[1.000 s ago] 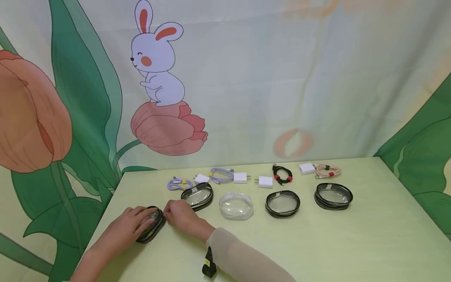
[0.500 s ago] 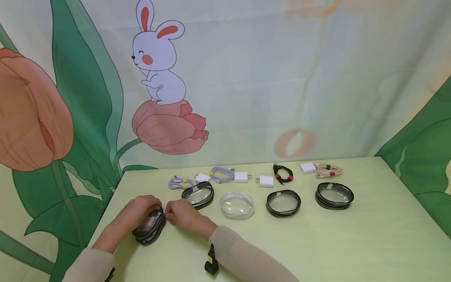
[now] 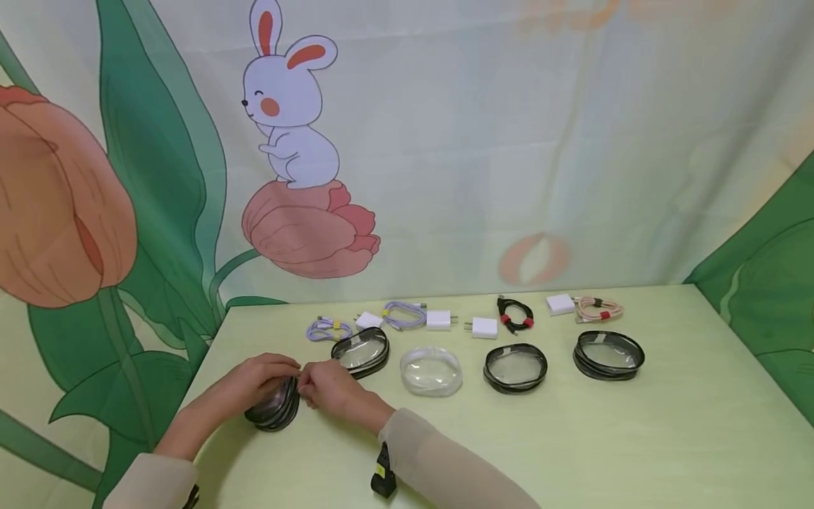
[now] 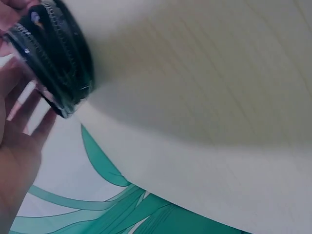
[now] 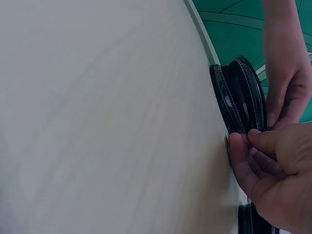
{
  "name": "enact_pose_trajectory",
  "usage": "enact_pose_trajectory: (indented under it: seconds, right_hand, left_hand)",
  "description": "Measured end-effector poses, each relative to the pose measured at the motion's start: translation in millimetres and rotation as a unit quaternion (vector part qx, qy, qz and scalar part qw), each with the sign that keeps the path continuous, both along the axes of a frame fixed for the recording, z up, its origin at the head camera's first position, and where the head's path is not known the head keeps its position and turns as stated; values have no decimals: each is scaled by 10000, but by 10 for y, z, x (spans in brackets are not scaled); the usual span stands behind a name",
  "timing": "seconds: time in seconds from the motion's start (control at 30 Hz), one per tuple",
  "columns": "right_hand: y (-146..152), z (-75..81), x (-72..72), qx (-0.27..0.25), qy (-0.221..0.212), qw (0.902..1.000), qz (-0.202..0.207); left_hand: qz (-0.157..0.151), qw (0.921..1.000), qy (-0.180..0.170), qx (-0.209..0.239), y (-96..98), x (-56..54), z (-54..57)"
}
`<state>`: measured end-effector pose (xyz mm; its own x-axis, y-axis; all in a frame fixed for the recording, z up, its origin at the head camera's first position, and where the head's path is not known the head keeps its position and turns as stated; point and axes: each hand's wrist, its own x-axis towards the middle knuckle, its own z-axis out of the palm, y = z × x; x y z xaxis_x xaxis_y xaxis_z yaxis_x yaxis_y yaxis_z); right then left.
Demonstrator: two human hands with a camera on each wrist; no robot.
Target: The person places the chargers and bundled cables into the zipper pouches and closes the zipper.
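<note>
A clear zip pouch with black edging stands near the table's left side, its zip track showing in the left wrist view. My left hand holds it from above at the far end, fingers reaching behind it. With thumb and forefinger, my right hand pinches the zip end of this pouch, as the right wrist view shows; the zip pull itself is hidden by the fingertips. Just beyond my right hand lies another black-edged clear pouch.
To the right sit a clear white-edged pouch and two black-edged ones. Behind them lie white charger plugs, purple coiled cables, a black cable and a pink cable. A printed cloth hangs behind.
My left hand has shifted from the pouch's side up to its far end, near my right fingers. The pouch has tilted more upright. My right hand stays about where it was.
</note>
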<state>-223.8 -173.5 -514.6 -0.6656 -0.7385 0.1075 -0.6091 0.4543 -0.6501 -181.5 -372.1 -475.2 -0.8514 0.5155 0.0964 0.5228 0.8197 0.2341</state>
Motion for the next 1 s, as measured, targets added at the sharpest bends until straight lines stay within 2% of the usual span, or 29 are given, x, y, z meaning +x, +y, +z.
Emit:
enact_pose_trajectory:
  seconds: [0.1,0.2,0.27,0.33,0.47,0.53,0.67,0.73,0.83,1.0]
  right_hand:
    - [8,2,-13,17,-104,9999,-110]
    - [20,4,-30,80,-143,9998,-121]
    - [36,7,-40,104,-133,9998,-115]
    - [57,9,-48,71,-162,9998,-121]
    - [102,15,-44,-53,-277,9995,-119]
    - [116,21,-38,16,-289,9996,63]
    - [126,54,-11,340,-304,9965,704]
    - [121,63,4,396,-332,9952,828]
    - [119,64,31,339,-403,9964,660]
    - [125,52,38,244,-217,9990,292]
  left_hand:
    - [217,9988,-411,142,16,74,21]
    - [424,9968,-624,275,22,163,-21]
    - [490,9968,-548,299,29,192,-79]
    - [538,9978,-331,215,52,200,-130]
    - [826,9965,-41,74,118,204,-197]
    - [970,9953,22,68,144,217,-213]
    - [1182,9929,117,61,175,221,-222]
    - [1141,9932,238,8,177,207,-215]
    - [956,9952,188,60,159,226,-184]
    - [501,9977,-405,187,67,340,-112]
